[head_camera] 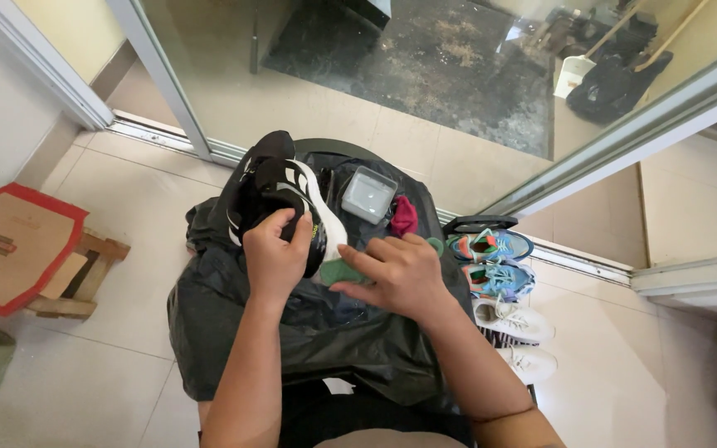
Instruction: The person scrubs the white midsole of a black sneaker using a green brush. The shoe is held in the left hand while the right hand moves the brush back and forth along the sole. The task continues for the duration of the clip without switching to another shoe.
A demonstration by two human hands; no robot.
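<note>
Head view: left hand [274, 253] grips a black-and-white sneaker [280, 199] over a black plastic sheet [325, 332]. Right hand [400, 274], at the sneaker's four o'clock, presses what looks like a green cloth [343, 272] against its sole. Colourful shoes [491, 261] sit at three o'clock.

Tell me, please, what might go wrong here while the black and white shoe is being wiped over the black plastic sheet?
1. The left hand holds the black and white shoe by one end only, so it might twist or slip out of that grip under pressure from the green pad in the right hand.
2. The small clear container sits on the crumpled black plastic sheet close to the shoe; a nudge could tip it.
</note>
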